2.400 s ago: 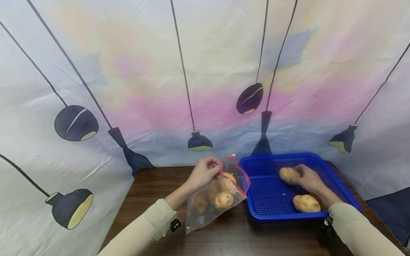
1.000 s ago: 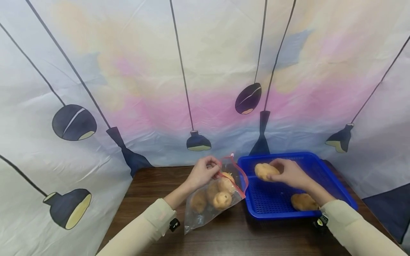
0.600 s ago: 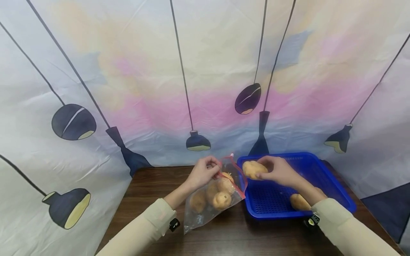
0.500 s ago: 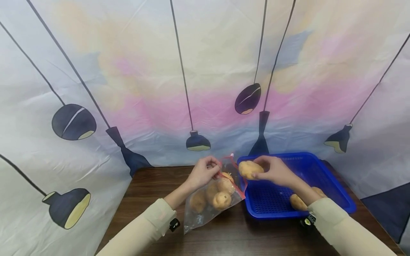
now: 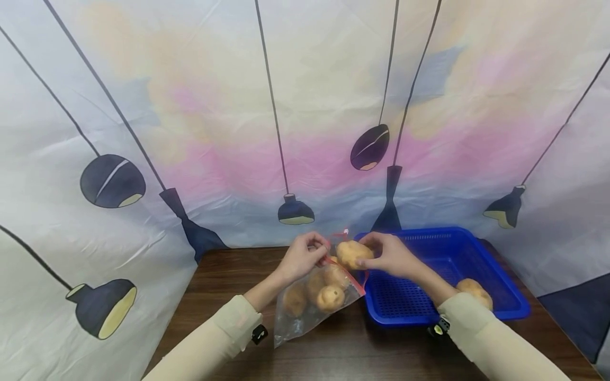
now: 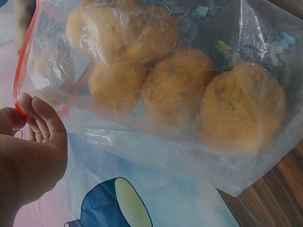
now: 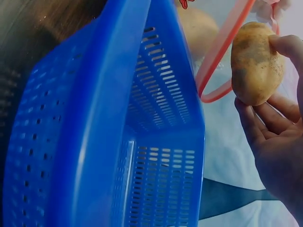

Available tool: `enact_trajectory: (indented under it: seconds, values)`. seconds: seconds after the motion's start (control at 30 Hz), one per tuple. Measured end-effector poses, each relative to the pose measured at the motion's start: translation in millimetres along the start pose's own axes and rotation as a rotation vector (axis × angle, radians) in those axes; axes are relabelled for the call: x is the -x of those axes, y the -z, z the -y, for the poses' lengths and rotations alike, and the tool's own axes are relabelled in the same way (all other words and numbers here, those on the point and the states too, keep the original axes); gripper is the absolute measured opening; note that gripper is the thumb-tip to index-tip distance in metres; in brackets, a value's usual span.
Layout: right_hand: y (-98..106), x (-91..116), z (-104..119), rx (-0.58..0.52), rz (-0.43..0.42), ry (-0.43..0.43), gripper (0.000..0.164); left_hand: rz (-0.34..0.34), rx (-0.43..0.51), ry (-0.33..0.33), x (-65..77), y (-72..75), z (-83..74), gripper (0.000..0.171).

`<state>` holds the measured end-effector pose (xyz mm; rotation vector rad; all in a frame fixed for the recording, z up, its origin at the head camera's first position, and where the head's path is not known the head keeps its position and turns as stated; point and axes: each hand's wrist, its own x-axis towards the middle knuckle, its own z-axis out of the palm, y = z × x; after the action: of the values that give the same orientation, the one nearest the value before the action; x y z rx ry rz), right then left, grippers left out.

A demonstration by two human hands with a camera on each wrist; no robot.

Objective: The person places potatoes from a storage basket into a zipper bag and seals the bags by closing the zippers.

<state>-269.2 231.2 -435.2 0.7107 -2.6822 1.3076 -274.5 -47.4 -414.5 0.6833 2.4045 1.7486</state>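
Note:
My left hand pinches the red-edged mouth of a clear zip bag, which hangs open toward the right. Inside the bag lie several potatoes, bunched together and seen through the plastic. Between the thumb and fingers of my right hand is another potato, held right at the bag's red-rimmed opening. From the right wrist view, that potato shows a brown patch on its skin, and the red zip strip passes close beside it.
To the right stands a blue plastic basket with slotted sides and a mesh bottom. One potato lies in it, partly behind my right sleeve. The dark wooden table bears both, and a printed cloth hangs behind.
My right hand has picked up a potato in the basket and carried it left to the bag's mouth. The left hand has stayed in place on the bag's edge.

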Motion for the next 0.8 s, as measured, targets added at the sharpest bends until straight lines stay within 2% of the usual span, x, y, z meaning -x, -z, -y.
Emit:
enact_trajectory:
  seconds: [0.13,0.37,0.63,0.8]
  values:
    - [-3,-3,5,0.001,0.003,0.02,0.056,-0.011,-0.012,0.009,-0.6,-0.7,-1.4,0.014]
    - [-8,-6,11,-0.009,-0.003,0.034,0.053,0.014,-0.065,0.007,-1.6,7.2,-9.4,0.012]
    - [-10,-10,13,-0.018,0.015,0.024,0.052,0.058,-0.105,0.065,-7.5,16.1,-23.9,0.012]
    - [-10,-10,13,-0.026,0.021,0.015,0.051,0.06,-0.122,0.075,-8.0,18.3,-29.3,0.01]
